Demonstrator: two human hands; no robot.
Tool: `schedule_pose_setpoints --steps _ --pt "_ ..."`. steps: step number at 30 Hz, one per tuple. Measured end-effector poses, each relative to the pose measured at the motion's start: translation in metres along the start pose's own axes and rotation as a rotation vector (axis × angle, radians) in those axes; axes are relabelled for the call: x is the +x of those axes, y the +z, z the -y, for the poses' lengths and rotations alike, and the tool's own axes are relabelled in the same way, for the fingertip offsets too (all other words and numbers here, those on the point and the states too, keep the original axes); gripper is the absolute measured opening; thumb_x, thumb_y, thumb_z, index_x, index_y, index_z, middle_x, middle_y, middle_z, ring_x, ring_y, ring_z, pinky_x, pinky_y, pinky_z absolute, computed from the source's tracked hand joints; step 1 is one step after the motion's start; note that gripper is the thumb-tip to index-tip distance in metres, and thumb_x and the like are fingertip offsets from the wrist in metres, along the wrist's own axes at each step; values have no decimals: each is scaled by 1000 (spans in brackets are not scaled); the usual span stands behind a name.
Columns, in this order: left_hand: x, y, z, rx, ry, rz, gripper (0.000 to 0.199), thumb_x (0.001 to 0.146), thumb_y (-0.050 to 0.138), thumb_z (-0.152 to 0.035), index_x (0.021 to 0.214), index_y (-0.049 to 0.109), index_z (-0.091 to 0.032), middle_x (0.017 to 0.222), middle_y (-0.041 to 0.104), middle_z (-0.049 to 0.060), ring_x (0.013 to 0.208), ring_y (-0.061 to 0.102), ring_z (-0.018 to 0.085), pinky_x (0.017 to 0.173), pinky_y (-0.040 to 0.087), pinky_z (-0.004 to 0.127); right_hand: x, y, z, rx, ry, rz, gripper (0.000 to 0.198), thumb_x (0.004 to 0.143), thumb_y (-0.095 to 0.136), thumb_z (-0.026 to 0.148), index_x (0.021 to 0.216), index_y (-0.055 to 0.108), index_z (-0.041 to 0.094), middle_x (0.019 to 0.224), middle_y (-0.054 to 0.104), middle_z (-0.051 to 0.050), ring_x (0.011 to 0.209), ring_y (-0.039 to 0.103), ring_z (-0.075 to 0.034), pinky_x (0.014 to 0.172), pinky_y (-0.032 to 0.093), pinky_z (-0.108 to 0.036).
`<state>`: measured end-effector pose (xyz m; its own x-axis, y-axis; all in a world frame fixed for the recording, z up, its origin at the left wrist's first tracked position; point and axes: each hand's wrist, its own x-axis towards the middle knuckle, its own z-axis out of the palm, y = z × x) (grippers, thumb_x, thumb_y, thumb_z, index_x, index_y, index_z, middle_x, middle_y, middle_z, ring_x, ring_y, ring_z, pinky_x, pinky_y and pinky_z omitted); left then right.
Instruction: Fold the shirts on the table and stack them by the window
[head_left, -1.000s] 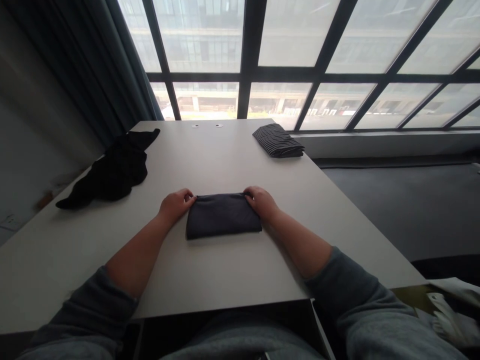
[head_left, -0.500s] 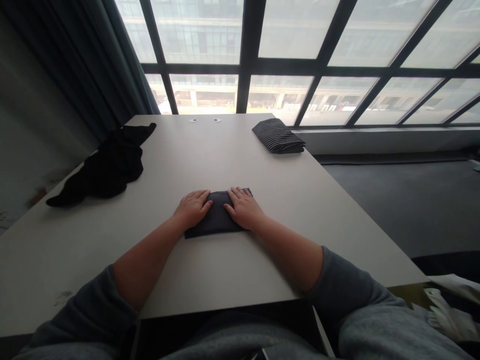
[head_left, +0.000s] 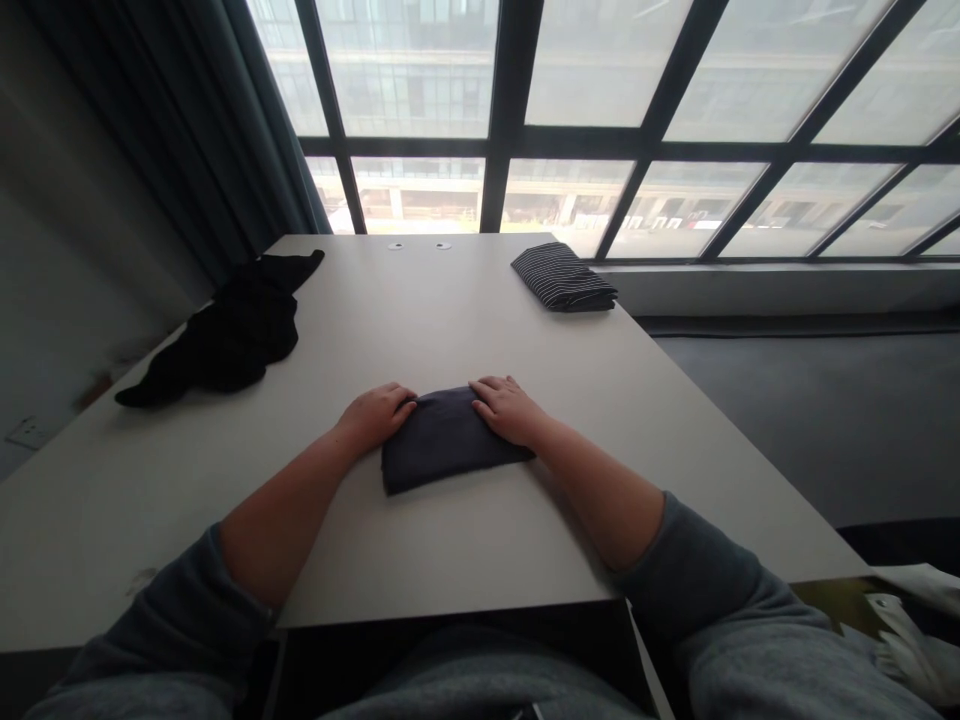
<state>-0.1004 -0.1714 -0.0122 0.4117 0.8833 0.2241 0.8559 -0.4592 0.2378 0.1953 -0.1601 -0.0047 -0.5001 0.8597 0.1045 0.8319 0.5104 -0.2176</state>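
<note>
A folded dark grey cloth (head_left: pixel 444 445) lies in the middle of the white table (head_left: pixel 465 540). My left hand (head_left: pixel 373 414) rests on its left edge with fingers curled over the far corner. My right hand (head_left: pixel 510 407) lies on its far right part, fingers on the fabric. The cloth sits slightly turned, its near left corner pointing toward me. My grey sleeves are pushed up on both forearms.
A crumpled black garment (head_left: pixel 225 338) lies at the table's left side. A folded striped cloth (head_left: pixel 564 279) sits at the far right corner. Two small round discs (head_left: pixel 418 245) are near the far edge. Large windows and a dark curtain (head_left: pixel 187 130) stand behind the table.
My hands, flat on the middle of the cloth half a second ago, have spread out to its left and right sides. The cloth has turned slightly.
</note>
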Motion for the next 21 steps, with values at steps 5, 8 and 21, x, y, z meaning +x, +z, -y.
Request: schedule_pose_setpoints --steps 5,8,21 --pt "-3 -10 2 34 -21 -18 40 104 43 -41 116 76 -22 117 76 10 108 70 28 96 53 39 -1 -13 -19 -93 95 -77 45 103 57 52 128 73 18 131 66 -18 130 52 -38 121 21 -66" --pt "-3 -11 -17 92 19 -76 39 104 45 -40 120 76 -21 123 75 11 111 70 30 100 51 43 1 -17 -26 -78 103 -81 37 100 62 48 112 74 15 121 68 -18 122 55 -34 115 34 -53" --pt "-10 2 -51 51 99 38 55 104 52 -51 156 53 -34 142 64 10 126 62 31 111 47 46 -16 -33 -20 845 221 -22 64 87 75 37 143 45 29 110 68 -3 84 65 -15 74 53 -27"
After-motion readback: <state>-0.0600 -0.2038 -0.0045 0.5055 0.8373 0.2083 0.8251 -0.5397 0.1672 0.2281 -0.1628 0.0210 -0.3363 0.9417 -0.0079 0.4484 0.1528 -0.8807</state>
